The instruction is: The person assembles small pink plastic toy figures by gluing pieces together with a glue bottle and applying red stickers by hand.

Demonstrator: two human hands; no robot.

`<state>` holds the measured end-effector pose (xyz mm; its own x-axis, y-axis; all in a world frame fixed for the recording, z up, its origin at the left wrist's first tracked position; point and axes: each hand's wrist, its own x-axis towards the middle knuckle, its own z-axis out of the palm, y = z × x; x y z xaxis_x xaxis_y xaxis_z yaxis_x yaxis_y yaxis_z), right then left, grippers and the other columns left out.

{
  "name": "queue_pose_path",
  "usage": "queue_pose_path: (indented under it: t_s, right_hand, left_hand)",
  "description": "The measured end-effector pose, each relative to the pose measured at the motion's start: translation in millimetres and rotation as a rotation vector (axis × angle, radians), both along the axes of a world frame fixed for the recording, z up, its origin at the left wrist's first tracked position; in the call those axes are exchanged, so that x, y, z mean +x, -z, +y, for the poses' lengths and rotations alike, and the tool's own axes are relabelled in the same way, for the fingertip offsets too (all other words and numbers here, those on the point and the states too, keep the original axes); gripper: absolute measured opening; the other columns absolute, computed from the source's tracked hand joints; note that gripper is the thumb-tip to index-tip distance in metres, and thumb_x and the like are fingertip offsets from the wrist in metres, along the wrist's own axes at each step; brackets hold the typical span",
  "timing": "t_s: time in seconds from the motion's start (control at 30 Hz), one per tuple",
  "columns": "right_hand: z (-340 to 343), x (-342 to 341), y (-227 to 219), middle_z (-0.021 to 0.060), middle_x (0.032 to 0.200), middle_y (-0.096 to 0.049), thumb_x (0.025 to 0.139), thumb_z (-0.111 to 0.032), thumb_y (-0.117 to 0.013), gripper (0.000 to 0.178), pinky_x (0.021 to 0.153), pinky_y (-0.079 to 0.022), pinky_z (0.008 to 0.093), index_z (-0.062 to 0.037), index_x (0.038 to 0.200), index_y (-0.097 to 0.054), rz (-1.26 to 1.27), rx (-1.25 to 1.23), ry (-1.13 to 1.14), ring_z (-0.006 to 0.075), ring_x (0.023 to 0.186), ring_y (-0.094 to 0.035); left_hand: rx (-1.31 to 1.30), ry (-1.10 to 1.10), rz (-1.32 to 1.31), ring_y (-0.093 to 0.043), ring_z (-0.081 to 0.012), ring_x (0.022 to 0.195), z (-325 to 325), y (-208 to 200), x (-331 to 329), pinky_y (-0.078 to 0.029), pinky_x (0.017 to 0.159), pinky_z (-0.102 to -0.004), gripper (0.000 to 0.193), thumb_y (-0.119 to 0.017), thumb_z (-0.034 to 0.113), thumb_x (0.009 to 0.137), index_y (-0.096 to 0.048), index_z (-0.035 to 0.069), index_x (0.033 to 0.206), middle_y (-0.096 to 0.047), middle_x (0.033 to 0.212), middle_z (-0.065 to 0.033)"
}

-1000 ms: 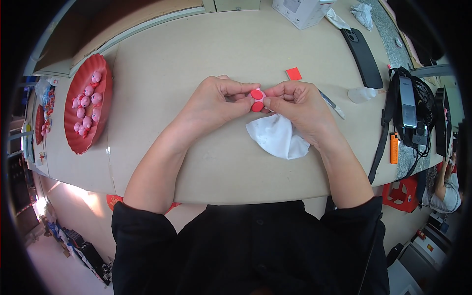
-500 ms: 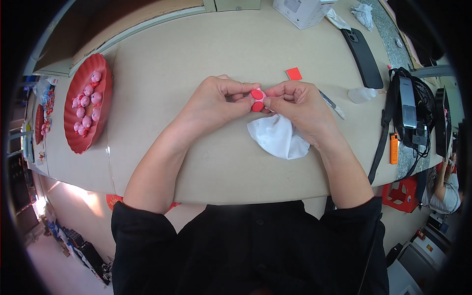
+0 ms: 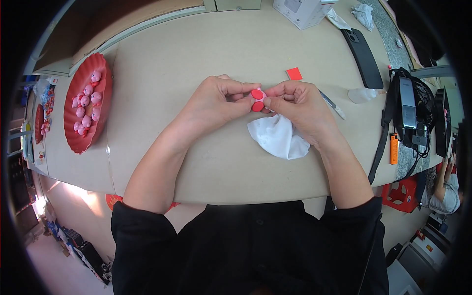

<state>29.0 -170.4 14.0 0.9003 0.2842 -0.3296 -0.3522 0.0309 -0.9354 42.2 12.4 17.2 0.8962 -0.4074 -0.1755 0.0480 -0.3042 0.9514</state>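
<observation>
Between my two hands, above the table, is a small pink figurine [image 3: 258,100] with two round red feet turned up toward me. My left hand [image 3: 223,100] pinches its left side between thumb and fingers. From the other side, my right hand [image 3: 299,104] pinches it too, with the thumb against the figurine near the feet. A white cloth [image 3: 279,137] hangs or lies just under my right hand; whether the hand touches it I cannot tell. Beyond my right hand lies a small red square [image 3: 294,73]. The figurine's far side is hidden by my fingers.
At the left, a red scalloped tray [image 3: 73,132] holds several pink figurines [image 3: 84,101]. On the right are a craft knife [image 3: 333,104], a small white bottle [image 3: 362,95], a black phone [image 3: 363,56], an orange lighter [image 3: 394,148] and a black strap bag [image 3: 427,105]. A white box [image 3: 301,14] stands far back.
</observation>
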Motion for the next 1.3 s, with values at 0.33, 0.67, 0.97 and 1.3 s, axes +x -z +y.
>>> queue_pose_path:
  t_s: [0.33,0.67,0.97,1.3]
  right_hand:
    - [-0.4,-0.5,-2.0,0.0086,0.073,-0.062,0.076,-0.006,-0.062,0.014,0.059,-0.047,0.0208,0.005,0.083,-0.059,-0.002,0.014,-0.005,0.0096,0.066,-0.058]
    - [-1.0,0.1,-0.2,0.0083,0.072,-0.061,0.076,-0.006,-0.062,0.013,0.058,-0.046,0.0206,0.0049,0.083,-0.059,0.01,0.004,-0.006,0.0093,0.065,-0.058]
    - [-0.1,-0.2,-0.6,0.0086,0.073,-0.061,0.076,-0.006,-0.062,0.014,0.058,-0.045,0.0205,0.0051,0.083,-0.059,-0.007,0.013,-0.009,0.009,0.065,-0.057]
    - [-0.3,0.5,-0.1,0.0086,0.072,-0.061,0.076,-0.005,-0.061,0.013,0.059,-0.046,0.0206,0.0056,0.083,-0.058,0.006,0.01,-0.01,0.0096,0.065,-0.057]
  left_hand:
    - [-0.007,-0.001,-0.009,-0.046,-0.0077,0.067,-0.6,0.9,-0.2,-0.041,0.062,-0.0205,0.024,-0.063,0.011,0.074,-0.065,0.009,0.098,-0.052,0.072,-0.002]
    - [-0.005,0.01,-0.008,-0.046,-0.0072,0.067,-0.5,1.1,0.7,-0.041,0.062,-0.0205,0.024,-0.063,0.01,0.074,-0.065,0.007,0.098,-0.052,0.073,-0.002]
    - [-0.027,0.006,-0.029,-0.047,-0.0068,0.065,-0.3,1.3,0.1,-0.041,0.06,-0.02,0.024,-0.062,0.009,0.074,-0.065,0.007,0.098,-0.052,0.071,-0.0015]
    - [0.013,0.0,-0.024,-0.046,-0.0075,0.066,0.0,1.6,0.1,-0.041,0.061,-0.0206,0.024,-0.062,0.01,0.074,-0.065,0.007,0.098,-0.052,0.072,-0.0017]
